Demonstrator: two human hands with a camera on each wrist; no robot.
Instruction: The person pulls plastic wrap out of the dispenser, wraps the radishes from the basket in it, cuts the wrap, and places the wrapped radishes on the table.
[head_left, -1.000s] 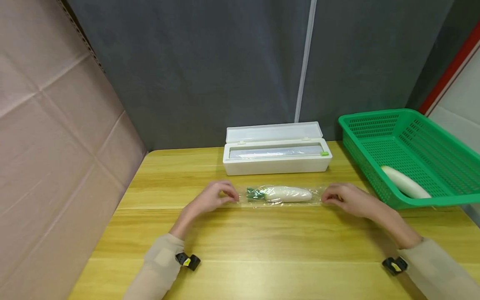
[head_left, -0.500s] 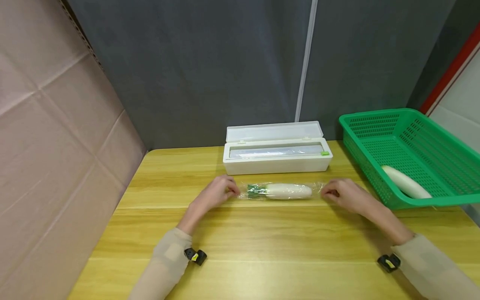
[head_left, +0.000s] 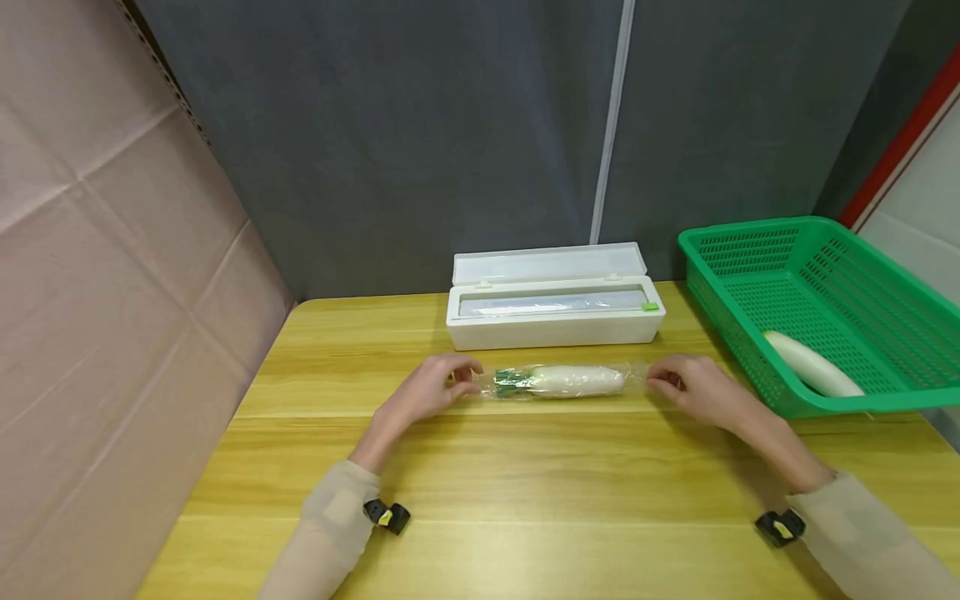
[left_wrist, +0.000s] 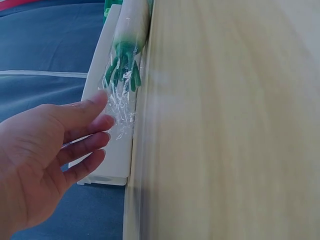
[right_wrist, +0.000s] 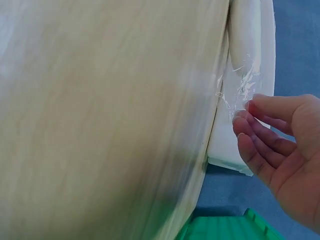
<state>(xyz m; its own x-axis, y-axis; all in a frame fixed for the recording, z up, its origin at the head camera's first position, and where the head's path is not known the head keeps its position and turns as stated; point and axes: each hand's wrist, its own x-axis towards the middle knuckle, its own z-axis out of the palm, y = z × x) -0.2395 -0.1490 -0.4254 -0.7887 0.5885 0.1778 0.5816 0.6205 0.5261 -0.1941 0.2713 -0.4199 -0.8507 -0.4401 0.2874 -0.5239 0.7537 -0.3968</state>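
A white radish [head_left: 576, 381] with green stem ends lies on the table, rolled in clear plastic wrap [head_left: 487, 384] that sticks out past both ends. By the green end is my left hand [head_left: 431, 387]. Its thumb and fingers stand apart beside the loose film, as the left wrist view shows with the green stems [left_wrist: 122, 70] just beyond the fingertips. At the plain white end, my right hand [head_left: 697, 390] pinches the other film tail [right_wrist: 245, 87] between thumb and forefinger, the remaining fingers loosely bent.
A white plastic-wrap dispenser box [head_left: 555, 333] with its lid up stands behind the radish, a green slider [head_left: 650, 307] at its right. On the right a green basket [head_left: 742, 375] holds another white radish [head_left: 813, 365]. A dark grey partition [head_left: 412, 150] rises behind the table.
The wrapped radish has shifted slightly away from me, and the film around it has become narrower. My left fingers were together at the film end half a second ago and have spread.
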